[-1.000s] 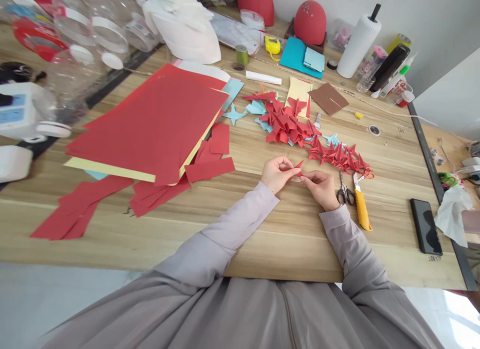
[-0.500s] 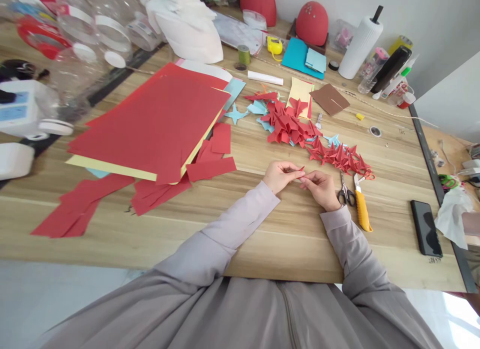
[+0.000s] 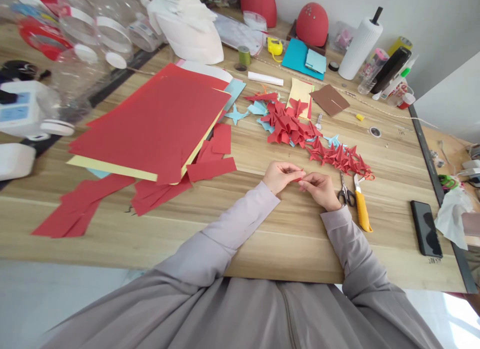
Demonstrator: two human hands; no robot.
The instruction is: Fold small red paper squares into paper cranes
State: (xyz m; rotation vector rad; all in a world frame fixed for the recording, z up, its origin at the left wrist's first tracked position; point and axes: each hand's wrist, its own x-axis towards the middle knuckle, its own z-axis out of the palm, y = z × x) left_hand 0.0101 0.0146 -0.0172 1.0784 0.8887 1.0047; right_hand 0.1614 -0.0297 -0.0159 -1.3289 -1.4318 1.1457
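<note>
A small piece of red paper (image 3: 297, 179) is pinched between my two hands above the wooden table, mostly covered by the fingers. My left hand (image 3: 280, 176) is closed on its left side. My right hand (image 3: 320, 188) grips it from the right, fingertips touching those of the left. Just beyond the hands lies a row of folded red paper stars (image 3: 339, 158), joining a heap of red folded pieces (image 3: 287, 124) with light blue ones among them. Black-handled scissors (image 3: 347, 195) and a yellow utility knife (image 3: 362, 209) rest right beside my right hand.
Large red sheets (image 3: 150, 124) are stacked at the left, with cut red strips (image 3: 80, 206) in front. A black phone (image 3: 426, 229) lies near the right edge. Plastic bottles (image 3: 112, 31) crowd the back left; a yellow tape measure (image 3: 275, 46) and white bottle (image 3: 360, 48) stand behind.
The fingers have shifted slightly around the small red paper, and less of it shows between them. Everything else stays in place.
</note>
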